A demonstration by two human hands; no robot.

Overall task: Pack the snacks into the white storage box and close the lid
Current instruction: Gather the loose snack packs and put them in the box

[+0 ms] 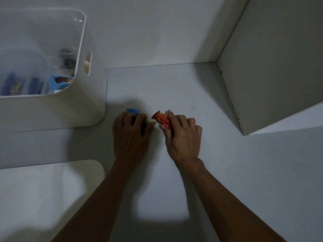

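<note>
**Both hands on snacks, box up and to the left**

The open white plastic storage box (52,109) stands at the far left of the pale table (192,95), up and to the left of both hands, so the coming carry runs leftward and away from the person. The left hand (131,131) is the nearer one to it; the right hand (181,137) would have to cross over.

The left hand lies knuckles up with fingers curled over a small blue-and-green wrapped snack packet (133,110), of which only a blue end beyond the fingertips and a green edge by the thumb show. The right hand pinches a crinkled red-orange snack wrapper (161,119) between thumb and forefinger; its long axis runs from upper left to lower right, the free end pointing toward the left hand. The two snacks lie just beside each other, apart.

Several blue packets already sit in the box bottom. A flat white lid with rounded corners (57,182) rests at near left, below the box, not yet on it
</note>
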